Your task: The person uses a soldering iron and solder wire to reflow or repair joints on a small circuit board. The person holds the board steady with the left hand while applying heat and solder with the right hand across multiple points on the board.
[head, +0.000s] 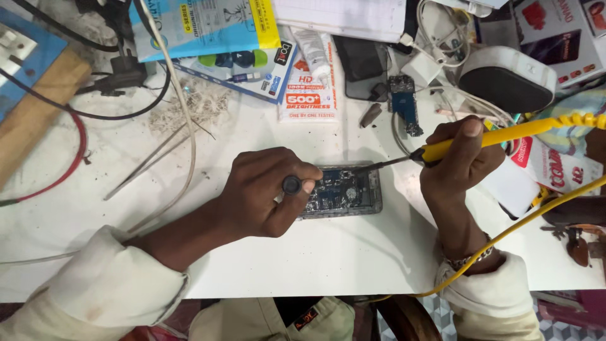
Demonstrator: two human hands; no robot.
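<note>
Clenching a yellow soldering iron [480, 140] in my right hand [461, 161], my left hand [265, 192] grasps a black-knobbed tool [291, 185] over the opened phone [344, 191].

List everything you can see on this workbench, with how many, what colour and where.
opened phone: 1, grey frame, dark board showing, table centre
soldering iron: 1, yellow handle, right hand, tip over the phone
screwdriver: 1, dark, left hand, at the phone's left edge
small circuit board: 1, blue, above the phone
tweezers: 1, metal, left of centre
tube: 1, white, top centre
packets: several, blue and white, top
red wire: 1, far left
speaker-like box: 1, white and black, top right
table: 1, white
left hand: 1, gripping the screwdriver
right hand: 1, gripping the soldering iron
</note>
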